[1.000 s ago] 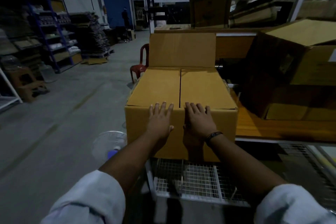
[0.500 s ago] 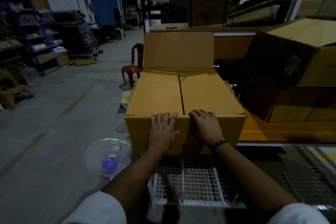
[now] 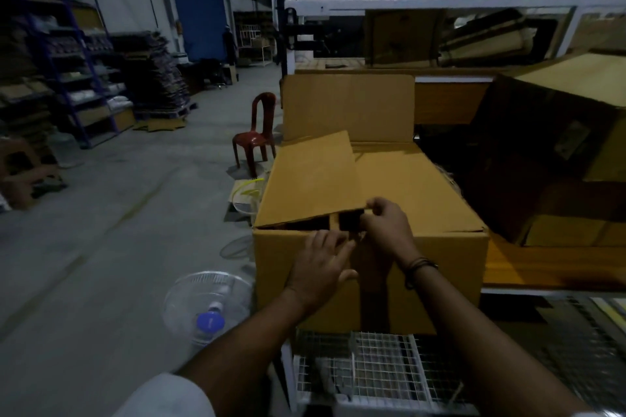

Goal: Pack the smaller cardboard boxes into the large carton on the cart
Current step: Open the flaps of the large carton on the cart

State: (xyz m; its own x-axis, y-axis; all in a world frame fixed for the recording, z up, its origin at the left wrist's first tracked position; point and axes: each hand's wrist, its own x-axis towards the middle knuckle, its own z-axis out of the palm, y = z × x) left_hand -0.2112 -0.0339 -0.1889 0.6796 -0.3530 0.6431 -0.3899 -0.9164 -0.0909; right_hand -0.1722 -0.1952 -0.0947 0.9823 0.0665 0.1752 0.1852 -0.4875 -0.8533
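Raised since earlier: left flap point(image 3: 311, 179) of large carton point(image 3: 440, 267), toward far edge of cart point(image 3: 372, 366); right hand point(image 3: 386, 227) grip pinched on its near corner (left hand point(image 3: 321, 267) flat, fingers straight, against front wall).

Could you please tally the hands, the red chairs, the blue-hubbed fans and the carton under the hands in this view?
hands: 2 (left hand, right hand)
red chair: 1
blue-hubbed fan: 1
carton: 1
Total: 5
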